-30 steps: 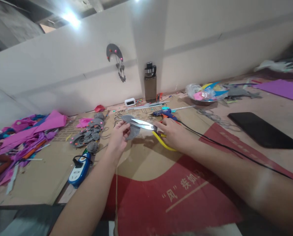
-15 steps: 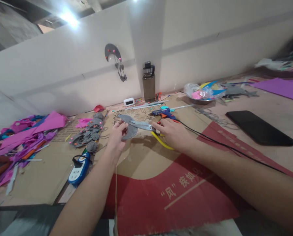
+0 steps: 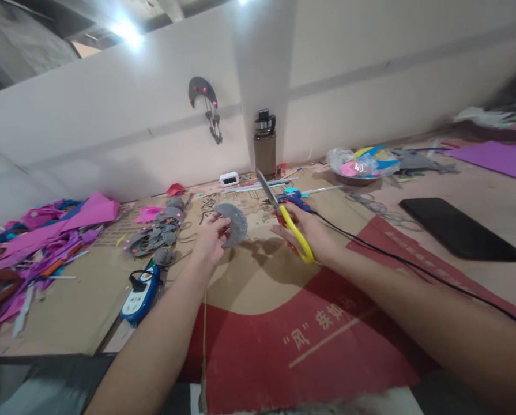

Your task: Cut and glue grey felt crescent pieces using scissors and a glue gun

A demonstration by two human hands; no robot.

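My left hand [image 3: 210,237] pinches a grey crescent-shaped foam piece [image 3: 234,222] and holds it up above the cardboard. To its right, my right hand [image 3: 307,230] grips yellow-handled scissors [image 3: 283,213]; the blades are closed and point up and away, clear of the crescent. Both forearms stretch over a red and brown cardboard sheet [image 3: 292,334] on the table.
A blue glue gun [image 3: 290,199] with a black cord lies behind my right hand. Grey foam pieces [image 3: 154,236] and a blue device [image 3: 139,294] lie left. Pink and purple scraps [image 3: 45,236] pile at far left. A bottle [image 3: 264,144], a bowl of scraps [image 3: 357,164] and a black phone [image 3: 460,227] lie farther off.
The scissors were across the grey crescent with blades at it; they have since swung off it and now point upward. The left hand still holds the crescent, turned slightly.
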